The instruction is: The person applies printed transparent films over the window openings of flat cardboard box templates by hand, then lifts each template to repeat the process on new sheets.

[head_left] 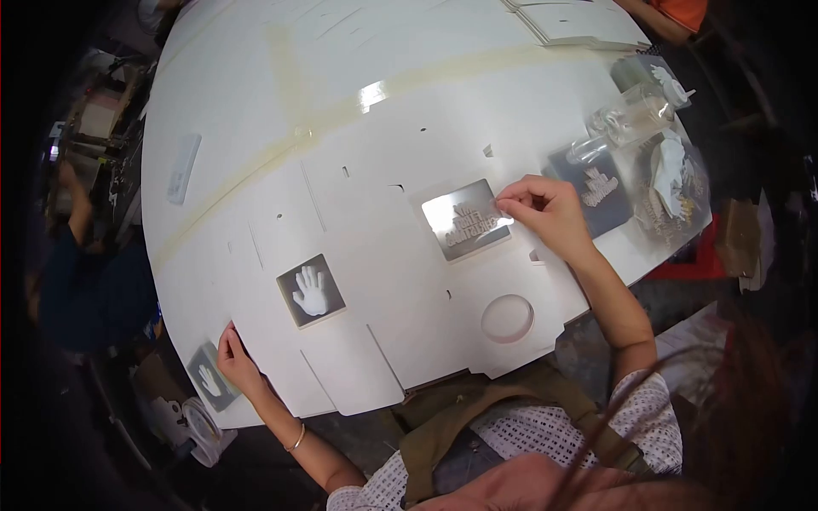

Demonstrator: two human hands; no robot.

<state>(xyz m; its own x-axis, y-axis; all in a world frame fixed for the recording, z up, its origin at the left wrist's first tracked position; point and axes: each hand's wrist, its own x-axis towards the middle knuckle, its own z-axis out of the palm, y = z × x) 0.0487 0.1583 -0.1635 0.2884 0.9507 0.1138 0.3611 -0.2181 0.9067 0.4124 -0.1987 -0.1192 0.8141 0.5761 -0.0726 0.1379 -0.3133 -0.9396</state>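
Observation:
My right hand (552, 215) is closed in a pinch over the right edge of a shiny dark square plate (464, 245) with raised lettering (474, 225). Whatever its fingertips grip is too small to make out. At the lower left, my left hand (239, 362) has its fingers pressed together beside a dark plate (206, 399) bearing a white hand shape (209, 380); anything held there is hidden. Between my hands lies another dark square plate (332, 307), with a larger white hand shape (312, 291) on it.
A tape roll (508, 318) lies near the front edge of the white table (375, 255). To the right are a dark sheet with cut lettering (600, 186), a clear bag (673, 192) and a clear container (635, 117). A pale bar (184, 169) lies left. Other people are around the table.

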